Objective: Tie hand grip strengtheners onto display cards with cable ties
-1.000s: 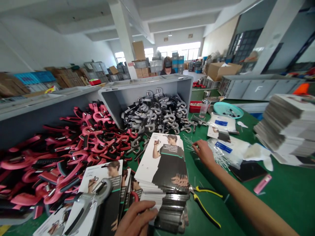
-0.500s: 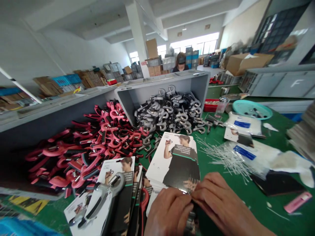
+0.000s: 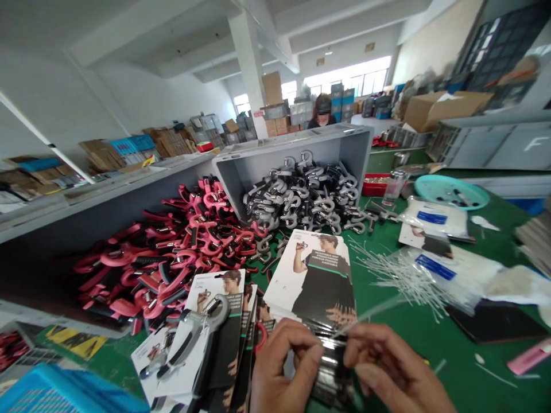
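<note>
Between my hands at the front edge is a dark glossy card (image 3: 330, 373) with bright reflections. My left hand (image 3: 286, 364) closes on its left side, thumb and fingers curled. My right hand (image 3: 390, 361) pinches a thin translucent cable tie (image 3: 374, 310), blurred, that runs across the card's top and sticks out to the right. A stack of printed cards (image 3: 316, 269) lies just beyond my hands. To the left, grey hand grips (image 3: 189, 338) rest on more printed cards (image 3: 228, 338). What lies under my hands is partly hidden.
A tipped grey crate (image 3: 181, 166) holds red-and-black hand grips (image 3: 185, 246); another crate (image 3: 365, 149) holds grey ones (image 3: 301, 195). Loose cable ties (image 3: 408, 281), plastic bags (image 3: 434, 218) and a turquoise tray (image 3: 477, 198) are at right. A blue basket (image 3: 64, 390) stands at lower left. A person (image 3: 322, 112) is beyond the crates.
My hands have moved apart, showing the glossy card between them. A cable tie now shows, extending from my right fingers. The whole view has shifted slightly.
</note>
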A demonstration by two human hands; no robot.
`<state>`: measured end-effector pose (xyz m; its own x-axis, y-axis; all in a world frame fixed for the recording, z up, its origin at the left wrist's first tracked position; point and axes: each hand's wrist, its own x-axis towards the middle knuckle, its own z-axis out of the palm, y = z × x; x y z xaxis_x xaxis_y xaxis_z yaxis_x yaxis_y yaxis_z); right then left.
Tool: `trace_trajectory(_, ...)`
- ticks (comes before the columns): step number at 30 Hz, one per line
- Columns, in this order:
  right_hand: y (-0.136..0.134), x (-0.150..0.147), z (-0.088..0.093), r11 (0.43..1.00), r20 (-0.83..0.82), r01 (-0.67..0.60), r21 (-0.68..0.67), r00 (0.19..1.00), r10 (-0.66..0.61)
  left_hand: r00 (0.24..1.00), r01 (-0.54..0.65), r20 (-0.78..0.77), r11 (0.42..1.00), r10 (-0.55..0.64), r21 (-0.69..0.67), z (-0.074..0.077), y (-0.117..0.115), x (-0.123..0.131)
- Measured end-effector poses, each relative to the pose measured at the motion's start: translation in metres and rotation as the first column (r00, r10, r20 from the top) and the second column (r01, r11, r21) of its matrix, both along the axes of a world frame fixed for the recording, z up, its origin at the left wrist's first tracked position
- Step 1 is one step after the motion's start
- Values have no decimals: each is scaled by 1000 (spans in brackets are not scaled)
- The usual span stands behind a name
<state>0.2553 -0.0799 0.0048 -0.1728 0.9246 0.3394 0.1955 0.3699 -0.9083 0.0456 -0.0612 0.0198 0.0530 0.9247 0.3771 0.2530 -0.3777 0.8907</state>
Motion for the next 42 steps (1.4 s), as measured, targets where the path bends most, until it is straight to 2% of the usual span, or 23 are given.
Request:
trace_trajectory(1,2,-10,-2,993,-98,-48,-107,994,37,1000,19,-7,1000,-19,14,-3,-2,5)
trace_trajectory(3,5,-23,-5,980,-196,-80,-181,980,44,999,41,-28,998,-39,47,-10,-6,13)
trace_trajectory(6,6,-27,-6,988,-225,-41,-152,974,6,994,86,-68,994,-81,73,-17,-12,14)
trace_trajectory(9,8,-22,-3,993,-242,-1,-115,970,-27,983,120,-147,988,-106,92,-9,-8,2)
trace_trajectory(11,9,-19,1,995,-261,56,-80,963,-75,972,48,-232,993,-22,107,5,4,-11)
trace_trajectory(12,9,-18,2,994,-265,78,-76,959,-96,957,-25,-283,993,58,119,12,14,-18)
trace_trajectory(14,9,-15,4,989,-260,98,-107,958,-123,886,-184,-411,976,215,115,22,39,-32)
trace_trajectory(15,9,-14,4,986,-254,96,-139,959,-129,851,-230,-457,966,257,114,24,52,-38)
trace_trajectory(16,9,-13,4,982,-247,90,-168,960,-131,842,-251,-473,964,261,85,24,65,-43)
trace_trajectory(19,7,-9,1,972,-230,93,-217,963,-143,926,-171,-360,975,111,-139,14,96,-53)
trace_trajectory(21,8,-4,0,967,-224,131,-218,958,-180,963,-133,-259,965,72,-226,7,105,-57)
trace_trajectory(23,12,4,-1,959,-217,181,-218,949,-229,971,-159,-212,959,108,-237,6,106,-61)
trace_trajectory(25,18,12,2,951,-206,229,-209,940,-271,978,-197,-120,950,172,-243,14,101,-65)
trace_trajectory(27,28,17,8,949,-197,255,-185,937,-290,970,-215,54,942,236,-257,27,90,-66)
trace_trajectory(30,46,12,24,968,-236,220,-124,941,-244,926,-131,299,939,231,-317,42,66,-61)
trace_trajectory(32,57,-1,37,986,-272,144,-86,949,-162,910,-52,361,920,205,-389,41,46,-54)
trace_trajectory(35,72,-28,49,994,-267,-64,-94,963,36,880,-2,404,852,249,-523,24,14,-45)
trace_trajectory(37,79,-45,47,964,-210,-225,-140,958,193,850,-8,424,812,313,-584,8,-4,-43)
trace_trajectory(38,82,-52,44,950,-181,-268,-161,954,238,828,-16,440,799,348,-601,0,-11,-43)
trace_trajectory(40,87,-61,36,951,-131,-257,-174,963,236,762,-14,510,798,399,-603,-15,-22,-45)
trace_trajectory(42,89,-65,28,975,-99,-170,-141,983,157,683,21,606,818,408,-575,-27,-30,-47)
